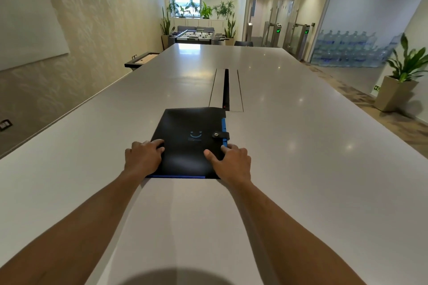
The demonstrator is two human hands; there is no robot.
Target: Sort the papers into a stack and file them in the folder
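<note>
Folder (188,143): black, closed, lying flat on the grey table (301,146) near its middle line; strap (221,134) snapped shut over the right edge; blue edging along the right side and near edge; a faint smile mark on the cover.
Left hand (142,157): fingers curled, resting on the folder's near left corner, pressing rather than clasping.
Right hand (231,161): thumb on the cover, fingers bent over the right edge, apparently pinching it, though the underside is hidden.
Cable slot (226,90): just beyond the folder.
Potted plant (403,81): on the floor, far right.
</note>
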